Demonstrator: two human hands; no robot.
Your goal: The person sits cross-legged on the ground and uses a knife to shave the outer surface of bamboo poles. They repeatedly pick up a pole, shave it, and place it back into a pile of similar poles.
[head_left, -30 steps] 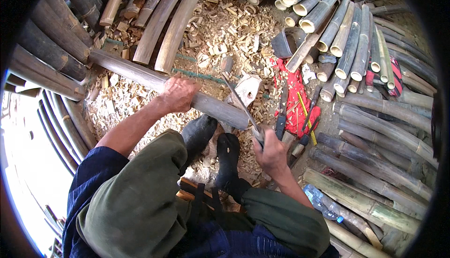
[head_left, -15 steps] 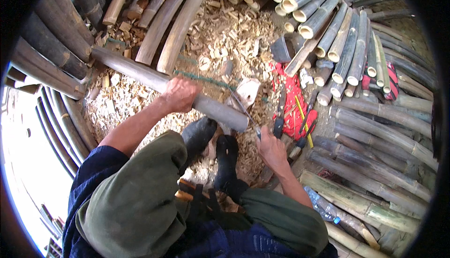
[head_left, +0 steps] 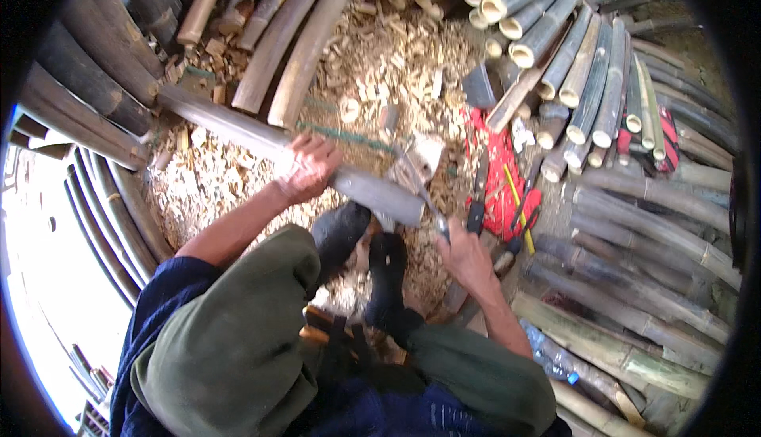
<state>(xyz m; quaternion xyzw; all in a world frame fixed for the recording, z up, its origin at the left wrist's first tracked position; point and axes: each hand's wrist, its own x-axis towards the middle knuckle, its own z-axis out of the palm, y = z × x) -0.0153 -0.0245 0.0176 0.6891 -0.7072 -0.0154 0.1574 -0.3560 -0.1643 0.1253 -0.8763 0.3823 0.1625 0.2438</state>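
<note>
A long dark bamboo pole (head_left: 379, 193) slants from the stacked stems at upper left down to its cut end in front of my feet. My left hand (head_left: 307, 169) is wrapped over it from above, a short way back from that end. My right hand (head_left: 468, 256) grips the handle of a long-bladed knife (head_left: 420, 183) just right of the pole's end. The knife's blade points up and left, close beside the end; whether it touches cannot be made out, and its edge is blurred. Under the pole are my two feet in dark socks (head_left: 386, 266).
Wood chips (head_left: 388, 64) cover the ground. Right of the knife lies a red cloth (head_left: 498, 187) with a yellow strip (head_left: 519, 207) and dark tools. Cut bamboo stems (head_left: 590, 80) are stacked at right, more (head_left: 95, 40) at left. A plastic bottle (head_left: 547, 354) lies by my right knee.
My right hand and the knife have shifted slightly right and down, and the blade shows broader. The left hand keeps its place on the pole, its fingers a little more spread.
</note>
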